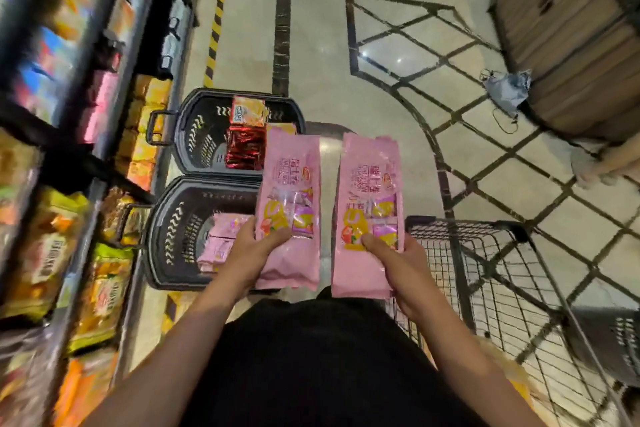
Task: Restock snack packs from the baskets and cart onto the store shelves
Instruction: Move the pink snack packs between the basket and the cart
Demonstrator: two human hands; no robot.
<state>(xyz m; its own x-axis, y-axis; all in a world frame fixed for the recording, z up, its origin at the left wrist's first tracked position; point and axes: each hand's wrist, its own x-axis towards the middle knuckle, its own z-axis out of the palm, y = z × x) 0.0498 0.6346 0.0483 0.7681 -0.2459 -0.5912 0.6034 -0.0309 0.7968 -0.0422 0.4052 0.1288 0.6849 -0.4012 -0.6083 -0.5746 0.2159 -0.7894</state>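
Now we hold two pink packs side by side in front of us, apart with a strip of floor showing between them. Our left hand point(254, 246) grips the left pack point(291, 204) at its near half, thumb lying across the front, fingers curled behind. Our right hand point(398, 263) grips the right pack point(369, 215) the same way, thumb on the front near the fruit print. Both packs point away from us, far ends raised over the floor. Both forearms reach forward from our dark shirt, elbows low and wide.

Just left of the left pack sit two black baskets on the floor. The near basket point(166, 239) holds more pink packs point(216, 243), partly hidden by our left hand. The far basket point(194, 128) holds a red pack point(244, 149) and an orange pack point(247, 109). The left pack's far end overlaps the far basket's right rim.

Further left stand the shelves point(100, 135), blurred, stocked with yellow, orange and pink bags; their edge runs close beside the baskets. To the right, touching near our right wrist, is the wire cart point(485, 274). Ahead lies open tiled floor point(346, 62) with dark inlay lines, and a wooden stand point(581, 45) at far right.
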